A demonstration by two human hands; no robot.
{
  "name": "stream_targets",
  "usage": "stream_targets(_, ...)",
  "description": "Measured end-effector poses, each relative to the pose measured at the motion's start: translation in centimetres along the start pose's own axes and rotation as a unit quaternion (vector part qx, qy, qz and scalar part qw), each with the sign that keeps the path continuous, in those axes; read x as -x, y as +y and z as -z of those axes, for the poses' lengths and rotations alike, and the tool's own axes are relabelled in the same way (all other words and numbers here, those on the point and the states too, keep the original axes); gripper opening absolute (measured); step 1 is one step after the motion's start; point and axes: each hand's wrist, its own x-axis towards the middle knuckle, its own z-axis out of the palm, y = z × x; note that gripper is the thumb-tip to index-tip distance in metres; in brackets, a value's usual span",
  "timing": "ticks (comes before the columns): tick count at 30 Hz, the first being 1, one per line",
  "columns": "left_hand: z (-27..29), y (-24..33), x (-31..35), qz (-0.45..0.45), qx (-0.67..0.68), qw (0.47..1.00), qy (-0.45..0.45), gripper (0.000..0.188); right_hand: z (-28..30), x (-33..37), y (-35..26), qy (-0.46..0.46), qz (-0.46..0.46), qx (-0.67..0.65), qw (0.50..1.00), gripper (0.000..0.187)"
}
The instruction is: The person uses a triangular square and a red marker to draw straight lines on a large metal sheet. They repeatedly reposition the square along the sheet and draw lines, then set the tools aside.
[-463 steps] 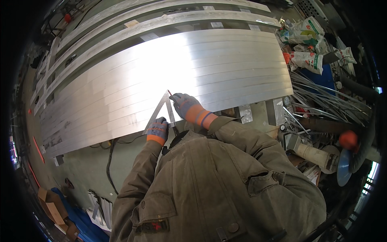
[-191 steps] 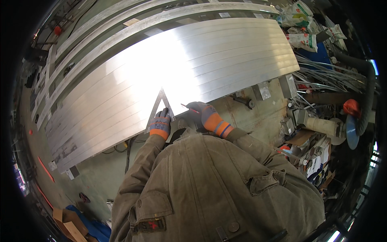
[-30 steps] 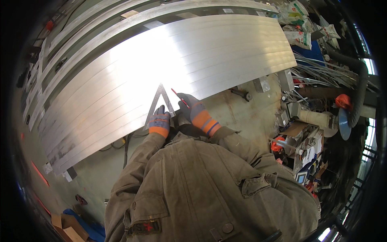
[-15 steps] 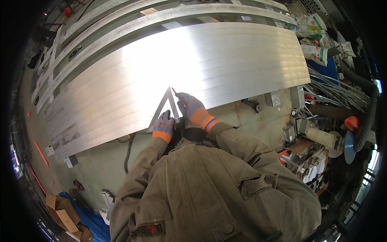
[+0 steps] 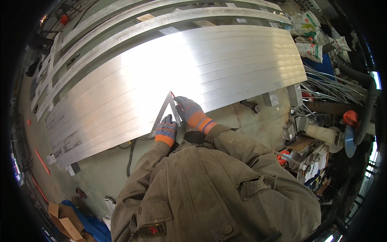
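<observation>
A broad, shiny metal panel (image 5: 242, 60) with long parallel seams lies in front of me. On its near edge rests a grey metal triangle square (image 5: 162, 111), its point facing away from me. My left hand (image 5: 166, 131), in a grey and orange glove, holds the square down near its base, fingers on the metal. In my right hand (image 5: 192, 113), gloved alike, is a thin red marking pen (image 5: 173, 94). The pen's tip is at the right side of the square's point; whether it touches the panel cannot be made out in the glare.
Long metal beams (image 5: 145, 25) run behind the panel. To the right are white bags (image 5: 309, 51), a bundle of thin metal strips (image 5: 328, 86) and a box of odds and ends (image 5: 310, 159). Below the near edge runs a dark cable (image 5: 130, 159). A cardboard box (image 5: 66, 220) stands at the lower left.
The whole view has shifted slightly, with hands, square and panel edge sitting a little lower in the picture. Both hands keep their places at the square, and the pen stays by its point.
</observation>
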Motion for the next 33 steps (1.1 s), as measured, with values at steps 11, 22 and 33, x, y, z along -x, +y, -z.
stream_targets(11, -0.6, -0.2, -0.1, -0.006, 0.008, 1.000, 0.023, 0.022, 2.3, 4.0, -1.9, -0.057, -0.038, -0.009, 0.998, 0.039)
stream_targets(22, 0.6, -0.5, 0.6, 0.022, 0.018, 1.000, 0.002, 0.022, 4.7, 12.6, -4.2, -0.084, -0.122, -0.037, 0.988, 0.026)
stream_targets(33, 1.0, -4.1, 4.1, 0.104, 0.075, 0.991, -0.030, 0.026, 3.5, 10.7, -6.5, 0.065, -0.106, -0.122, 0.985, 0.026)
